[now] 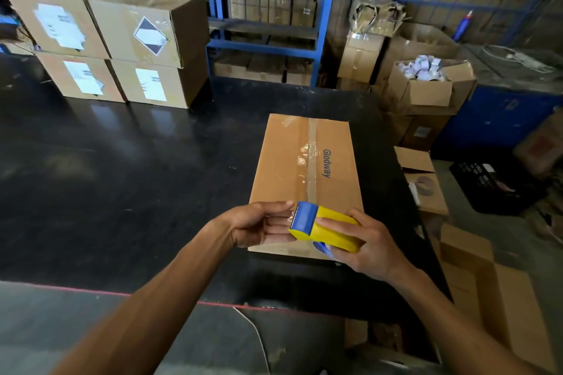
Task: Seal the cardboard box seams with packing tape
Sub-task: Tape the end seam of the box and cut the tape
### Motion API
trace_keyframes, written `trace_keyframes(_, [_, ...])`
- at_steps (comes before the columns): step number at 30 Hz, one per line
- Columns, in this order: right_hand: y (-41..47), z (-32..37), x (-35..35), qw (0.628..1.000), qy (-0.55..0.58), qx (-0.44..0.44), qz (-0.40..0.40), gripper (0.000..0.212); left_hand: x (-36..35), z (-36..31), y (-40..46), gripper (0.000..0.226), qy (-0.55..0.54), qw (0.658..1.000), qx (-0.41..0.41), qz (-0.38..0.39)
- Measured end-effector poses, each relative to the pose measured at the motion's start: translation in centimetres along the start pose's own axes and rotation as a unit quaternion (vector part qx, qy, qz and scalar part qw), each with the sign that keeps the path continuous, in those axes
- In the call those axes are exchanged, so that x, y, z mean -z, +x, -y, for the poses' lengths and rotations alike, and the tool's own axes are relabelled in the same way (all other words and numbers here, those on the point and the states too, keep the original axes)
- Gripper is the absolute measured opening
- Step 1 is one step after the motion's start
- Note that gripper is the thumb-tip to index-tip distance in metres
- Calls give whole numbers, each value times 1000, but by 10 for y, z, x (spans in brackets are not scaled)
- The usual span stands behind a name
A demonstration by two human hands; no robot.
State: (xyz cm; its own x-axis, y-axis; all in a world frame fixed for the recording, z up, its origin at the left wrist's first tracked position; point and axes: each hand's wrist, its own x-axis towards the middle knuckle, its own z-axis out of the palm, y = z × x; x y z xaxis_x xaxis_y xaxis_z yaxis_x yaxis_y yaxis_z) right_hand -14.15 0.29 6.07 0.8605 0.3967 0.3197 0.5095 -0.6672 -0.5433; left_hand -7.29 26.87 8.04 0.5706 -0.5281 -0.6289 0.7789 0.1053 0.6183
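A closed cardboard box (283, 161) printed "Glodway" lies on the black table, with clear tape along its centre seam. Over its near end my right hand (370, 245) grips a yellow and blue tape dispenser (323, 227). My left hand (263, 224) is at the dispenser's blue front end, fingertips pinching the loose end of clear tape there. Both hands hover just above the box's near edge.
The black table (122, 176) has four stacked labelled cartons (112, 42) at its far left. Blue shelving (265, 9) stands behind. To the right are open cartons (426, 82), one with tape rolls, a black crate (493, 186) and flattened cardboard (493, 289) on the floor.
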Motion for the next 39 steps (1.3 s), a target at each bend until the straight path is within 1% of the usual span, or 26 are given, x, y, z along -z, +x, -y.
trace_keyframes(2, [0, 3, -2, 999, 27, 1, -22, 54, -1, 1, 0, 18, -18, 1000, 8, -10])
trace_keyframes(3, [0, 3, -4, 999, 33, -1, -26, 53, -1, 2, 0, 13, -27, 999, 13, -20])
trace_keyframes(4, [0, 4, -5, 999, 36, -6, -25, 53, -2, 4, 0, 13, -25, 999, 12, -33])
trace_keyframes(6, [2, 6, -7, 1000, 17, -18, -2, 54, -2, 7, 5, 16, 17, 998, -12, -66])
trace_keyframes(9, [7, 6, -3, 997, -52, -20, 47, 57, -5, 8, 9, 11, 74, 987, -51, -136])
trace_keyframes(11, [10, 1, 8, 995, -76, -20, 60, 55, 1, 5, 7, 8, 72, 979, -73, -177])
trace_keyframes(13, [11, -8, 22, 992, -101, -13, 76, 55, 13, 4, 5, 10, 74, 970, -101, -209])
trace_keyframes(16, [14, -18, 34, 980, -157, 8, 120, 54, 29, 14, 6, 14, 125, 945, -165, -255])
trace_keyframes(19, [21, -17, 31, 968, -196, 30, 152, 52, 35, 36, 14, 16, 170, 901, -241, -317])
trace_keyframes(21, [23, -16, 26, 962, -214, 43, 164, 51, 37, 48, 20, 14, 194, 876, -262, -355])
trace_keyframes(25, [25, -18, 11, 946, -264, 56, 181, 55, 42, 61, 30, 17, 189, 865, -275, -374])
trace_keyframes(31, [39, -9, -5, 924, -322, 40, 202, 49, 58, 62, 42, 20, 211, 840, -291, -406])
trace_keyframes(34, [49, -2, -11, 912, -337, 23, 233, 49, 65, 64, 46, 20, 199, 838, -285, -419])
trace_keyframes(39, [59, 4, -18, 909, -328, 9, 257, 50, 74, 69, 49, 20, 178, 843, -279, -424])
